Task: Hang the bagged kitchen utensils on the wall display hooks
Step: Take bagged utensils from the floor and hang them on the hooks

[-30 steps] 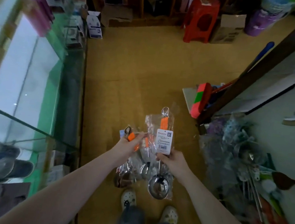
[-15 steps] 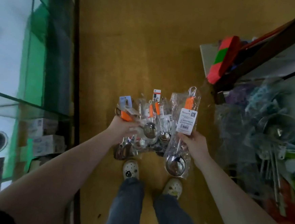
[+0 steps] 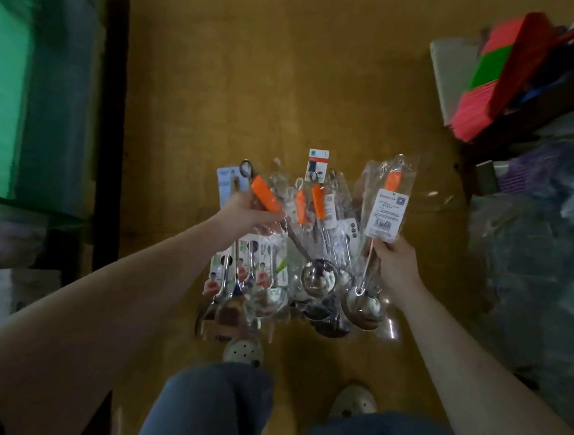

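Right of the green glass case, the left grip is curled round a fanned bundle of bagged utensils, holding them near their orange handles with the bowls hanging down over the brown floor. Just right of the bundle, the right grip pinches a single bagged ladle below its white label. A heap of bagged stock lies at far right.

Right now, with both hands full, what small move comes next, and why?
Probably lift the right hand with its single bagged ladle up and clear for hanging: it is gripped separately from the bundle in the left hand, and the camera looks down at the floor.
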